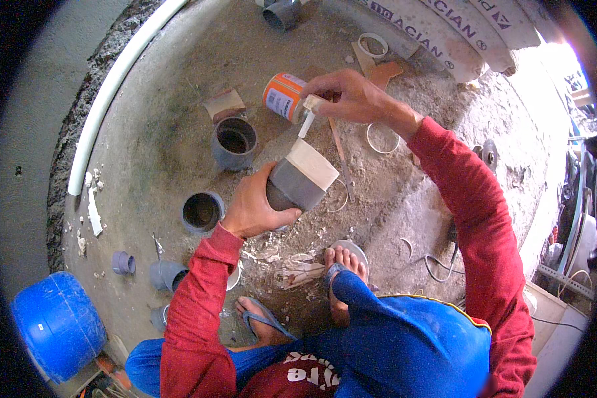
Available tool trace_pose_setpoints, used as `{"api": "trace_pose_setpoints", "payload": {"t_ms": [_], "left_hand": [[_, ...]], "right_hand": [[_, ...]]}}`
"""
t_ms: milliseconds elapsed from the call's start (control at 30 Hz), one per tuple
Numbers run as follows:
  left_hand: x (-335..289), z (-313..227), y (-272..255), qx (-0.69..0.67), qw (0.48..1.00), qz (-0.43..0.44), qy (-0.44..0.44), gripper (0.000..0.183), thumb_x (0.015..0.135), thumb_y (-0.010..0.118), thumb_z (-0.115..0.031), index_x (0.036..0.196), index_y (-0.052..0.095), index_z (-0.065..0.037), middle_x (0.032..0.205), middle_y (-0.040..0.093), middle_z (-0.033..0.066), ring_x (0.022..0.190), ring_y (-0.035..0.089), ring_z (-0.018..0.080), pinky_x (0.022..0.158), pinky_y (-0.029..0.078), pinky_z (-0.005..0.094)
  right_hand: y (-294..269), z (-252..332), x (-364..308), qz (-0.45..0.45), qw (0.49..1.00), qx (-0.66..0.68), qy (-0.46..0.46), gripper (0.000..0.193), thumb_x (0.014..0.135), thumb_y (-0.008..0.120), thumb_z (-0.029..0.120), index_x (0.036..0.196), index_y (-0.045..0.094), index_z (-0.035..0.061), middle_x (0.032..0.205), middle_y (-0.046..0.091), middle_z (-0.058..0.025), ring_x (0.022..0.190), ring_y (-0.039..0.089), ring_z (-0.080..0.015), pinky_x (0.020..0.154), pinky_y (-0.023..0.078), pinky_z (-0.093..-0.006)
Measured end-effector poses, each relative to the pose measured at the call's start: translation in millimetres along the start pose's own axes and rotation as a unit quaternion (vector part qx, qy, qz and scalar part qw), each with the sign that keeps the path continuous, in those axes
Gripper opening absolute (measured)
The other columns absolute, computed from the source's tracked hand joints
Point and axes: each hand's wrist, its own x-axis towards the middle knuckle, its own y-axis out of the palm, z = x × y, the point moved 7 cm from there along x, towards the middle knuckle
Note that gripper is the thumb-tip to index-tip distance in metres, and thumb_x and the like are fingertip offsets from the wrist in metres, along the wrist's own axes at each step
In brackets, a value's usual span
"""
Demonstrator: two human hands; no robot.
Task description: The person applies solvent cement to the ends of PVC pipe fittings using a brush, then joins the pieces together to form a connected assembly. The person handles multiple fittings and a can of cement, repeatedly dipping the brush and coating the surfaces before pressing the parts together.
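My left hand (251, 204) is wrapped round a short grey plastic pipe piece (292, 188), tilted, with a cream-coloured band at its upper end. Just above that end, my right hand (348, 96) pinches a small applicator brush (306, 123) with a pale top and a white stem. The stem's tip points down close to the cream band; I cannot tell whether it touches. An orange and white can (282, 96) is beside my right fingertips. Left of the held pipe, a grey pipe fitting (222, 156) stands upright with its mouth facing up.
More grey fittings (203, 212) lie on the dusty concrete floor, near a small grey coupling (123, 263). A blue drum (56, 325) is at lower left. A long white pipe (109, 99) runs along the left. Stacked sacks (438, 33) stand at the back. A cable (438, 268) lies at right.
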Motion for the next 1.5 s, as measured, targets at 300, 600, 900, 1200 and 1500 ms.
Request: {"api": "trace_pose_setpoints", "payload": {"t_ms": [300,600,900,1200,1500], "left_hand": [[-9.5,22.1,-5.9,-0.104,0.993,0.019,-0.049,0.088,0.065,0.090,-0.038,0.136,0.057,0.002,0.126,0.067,0.0197,0.117,0.064,0.0296,0.105,0.046,0.0387],[-9.2,35.5,3.5,-0.255,0.963,0.071,-0.058,0.084,0.068,0.090,-0.037,0.134,0.057,0.003,0.120,0.067,0.0138,0.111,0.062,0.0233,0.101,0.047,0.0362],[-12.8,-0.1,-16.5,-0.027,0.998,0.037,-0.049,0.091,0.062,0.089,-0.040,0.134,0.056,0.005,0.121,0.067,0.0250,0.113,0.066,0.0360,0.103,0.047,0.0413],[-24.1,-43.1,-26.2,0.219,0.960,-0.116,0.129,0.095,0.054,0.088,-0.035,0.132,0.052,0.005,0.112,0.065,0.0230,0.102,0.062,0.0405,0.095,0.045,0.0492],[-39.5,-29.5,-32.8,0.145,0.958,-0.189,0.159,0.101,0.053,0.088,-0.028,0.139,0.047,0.004,0.121,0.061,0.0222,0.109,0.059,0.0417,0.100,0.044,0.0505]], "right_hand": [[-28.2,43.4,-48.4,-0.029,0.987,0.149,0.046,0.050,0.086,0.071,0.026,0.129,0.067,0.0003,0.115,0.071,-0.0076,0.101,0.064,-0.0133,0.090,0.053,-0.0306],[-19.9,48.9,-55.8,-0.037,0.991,0.115,0.049,0.043,0.089,0.072,0.028,0.123,0.070,0.0016,0.108,0.072,-0.0071,0.095,0.066,-0.0136,0.086,0.054,-0.0316],[-8.7,38.0,-17.7,-0.025,0.997,0.070,0.014,0.033,0.092,0.070,0.023,0.118,0.072,0.0031,0.105,0.075,-0.0089,0.093,0.068,-0.0156,0.085,0.055,-0.0334],[-0.4,18.0,-11.0,0.016,0.997,0.073,0.012,0.029,0.093,0.069,0.024,0.113,0.074,0.0042,0.099,0.075,-0.0089,0.093,0.065,-0.0131,0.087,0.054,-0.0344],[0.6,5.9,-26.3,0.073,0.974,0.215,0.022,0.040,0.090,0.072,0.019,0.125,0.069,-0.0003,0.117,0.071,-0.0079,0.107,0.063,-0.0140,0.096,0.049,-0.0311]]}}
